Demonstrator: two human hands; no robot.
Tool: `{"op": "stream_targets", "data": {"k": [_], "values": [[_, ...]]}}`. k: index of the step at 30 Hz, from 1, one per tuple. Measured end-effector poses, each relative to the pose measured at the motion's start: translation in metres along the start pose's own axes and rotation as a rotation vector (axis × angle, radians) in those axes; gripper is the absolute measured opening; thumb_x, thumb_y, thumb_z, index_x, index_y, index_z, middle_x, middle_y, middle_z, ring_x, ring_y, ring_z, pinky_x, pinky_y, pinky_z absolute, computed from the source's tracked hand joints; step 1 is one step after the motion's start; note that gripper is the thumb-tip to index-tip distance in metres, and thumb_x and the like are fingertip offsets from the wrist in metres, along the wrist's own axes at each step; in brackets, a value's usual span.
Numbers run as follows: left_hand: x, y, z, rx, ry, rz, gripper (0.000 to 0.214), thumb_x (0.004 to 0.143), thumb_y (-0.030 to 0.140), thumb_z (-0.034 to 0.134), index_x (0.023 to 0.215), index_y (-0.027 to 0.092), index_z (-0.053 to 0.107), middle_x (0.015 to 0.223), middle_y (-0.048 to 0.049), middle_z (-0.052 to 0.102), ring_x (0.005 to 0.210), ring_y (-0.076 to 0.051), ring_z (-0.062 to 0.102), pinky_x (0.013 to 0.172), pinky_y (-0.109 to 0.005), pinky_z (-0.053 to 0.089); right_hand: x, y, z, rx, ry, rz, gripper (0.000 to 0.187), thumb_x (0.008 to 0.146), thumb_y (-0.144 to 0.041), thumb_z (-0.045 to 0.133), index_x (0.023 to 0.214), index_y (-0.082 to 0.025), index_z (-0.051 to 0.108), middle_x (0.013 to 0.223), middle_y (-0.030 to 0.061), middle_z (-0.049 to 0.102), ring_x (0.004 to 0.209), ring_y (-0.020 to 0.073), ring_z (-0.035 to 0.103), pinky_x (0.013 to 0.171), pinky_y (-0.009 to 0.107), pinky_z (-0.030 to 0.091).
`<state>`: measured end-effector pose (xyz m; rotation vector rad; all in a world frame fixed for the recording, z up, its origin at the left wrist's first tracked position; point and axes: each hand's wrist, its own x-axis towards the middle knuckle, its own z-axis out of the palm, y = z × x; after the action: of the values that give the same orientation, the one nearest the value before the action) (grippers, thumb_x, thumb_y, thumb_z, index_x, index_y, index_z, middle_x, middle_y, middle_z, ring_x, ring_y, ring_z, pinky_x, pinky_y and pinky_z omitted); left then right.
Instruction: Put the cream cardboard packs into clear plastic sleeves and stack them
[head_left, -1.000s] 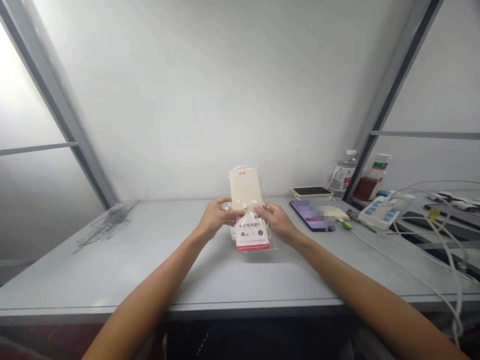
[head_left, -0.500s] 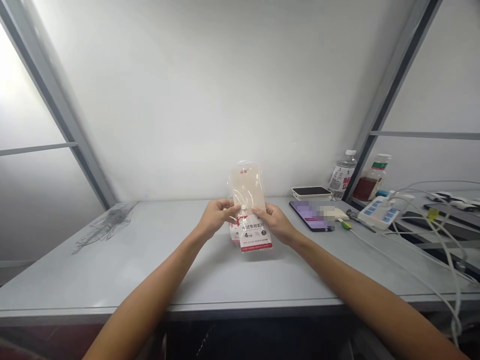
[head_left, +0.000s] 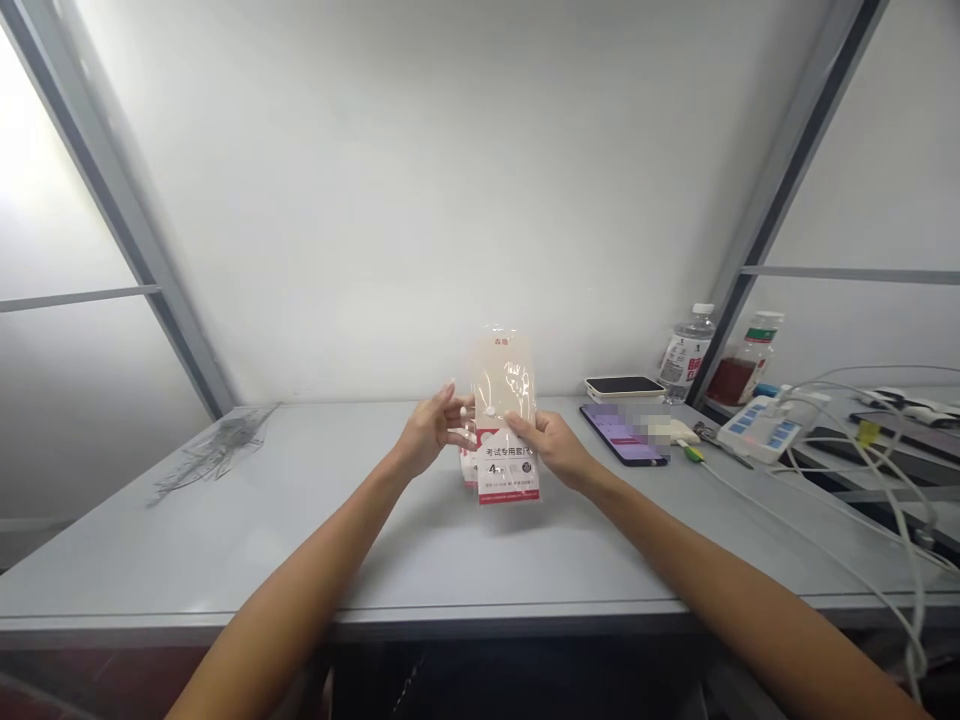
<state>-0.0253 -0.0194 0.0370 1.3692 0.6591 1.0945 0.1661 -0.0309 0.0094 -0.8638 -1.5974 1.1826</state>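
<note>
A clear plastic ruler-set pouch (head_left: 504,385), with a beige insert and a white-and-red printed label, is held upright above the desk. My right hand (head_left: 559,448) grips its right edge, thumb on the front and fingers behind. A second pouch (head_left: 469,462) with a similar red-and-white label shows partly behind the first; most of it is hidden. My left hand (head_left: 433,425) is just left of the pouches, thumb and fingers apart, its fingertips close to the left edge. Whether they touch the rear pouch I cannot tell. A small white snap button (head_left: 490,411) sits on the front pouch.
The grey desk (head_left: 300,560) carries a crumpled dark mesh-like item (head_left: 221,450) at left. To the right are a purple-screened phone (head_left: 615,436), another phone (head_left: 625,386), a water bottle (head_left: 684,355), a jar (head_left: 742,365), a power strip (head_left: 765,428) and loose white cables (head_left: 896,500).
My left hand has let go of the front pouch, its fingers spreading apart. The front pouch has turned more upright and shifted slightly right at its top, still in my right hand.
</note>
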Motion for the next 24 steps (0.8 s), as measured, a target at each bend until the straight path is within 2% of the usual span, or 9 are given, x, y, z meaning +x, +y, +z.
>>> {"op": "stream_targets", "data": {"k": [3,6,12,20,24], "values": [[-0.001,0.002,0.001,0.020,-0.069,-0.015,0.045,0.074,0.053,0.055,0.086,0.011,0.065,0.076,-0.0086,0.061,0.069,-0.017,0.059,0.053,-0.028,0.050,-0.001,-0.002,0.000,0.005,0.004,-0.035,0.040,0.079,-0.052,0.051,0.077,-0.015,0.064,0.073,0.0060,0.067,0.064,0.0186,0.061,0.057,0.029,0.047],[-0.002,0.000,0.004,0.120,-0.114,-0.008,0.033,0.072,0.044,0.062,0.083,0.013,0.065,0.074,-0.0060,0.060,0.066,-0.014,0.057,0.054,-0.025,0.048,-0.002,-0.002,0.001,0.003,-0.012,-0.062,0.038,0.079,-0.051,0.052,0.077,-0.015,0.063,0.070,0.0054,0.066,0.061,0.0180,0.061,0.054,0.028,0.046],[-0.002,-0.007,0.005,0.217,-0.088,0.021,0.029,0.072,0.041,0.062,0.073,0.013,0.062,0.068,-0.0029,0.059,0.057,-0.010,0.053,0.054,-0.024,0.042,-0.004,0.000,0.004,-0.040,-0.062,-0.094,0.035,0.079,-0.049,0.052,0.077,-0.015,0.063,0.068,0.0041,0.066,0.062,0.0176,0.061,0.054,0.027,0.046],[0.000,-0.011,0.005,0.259,-0.108,0.026,0.035,0.074,0.047,0.058,0.081,0.012,0.060,0.073,-0.0040,0.059,0.063,-0.011,0.053,0.058,-0.025,0.043,-0.003,0.007,0.003,-0.084,-0.059,-0.082,0.036,0.077,-0.050,0.054,0.078,-0.016,0.064,0.072,0.0046,0.066,0.067,0.0198,0.062,0.057,0.029,0.047],[0.003,-0.019,0.005,0.291,-0.037,0.051,0.035,0.074,0.048,0.058,0.078,0.012,0.057,0.069,-0.0015,0.056,0.059,-0.009,0.050,0.054,-0.022,0.039,-0.002,0.009,0.006,-0.133,-0.044,-0.105,0.034,0.078,-0.048,0.053,0.074,-0.015,0.062,0.071,0.0045,0.065,0.068,0.0188,0.060,0.059,0.029,0.046]]}}
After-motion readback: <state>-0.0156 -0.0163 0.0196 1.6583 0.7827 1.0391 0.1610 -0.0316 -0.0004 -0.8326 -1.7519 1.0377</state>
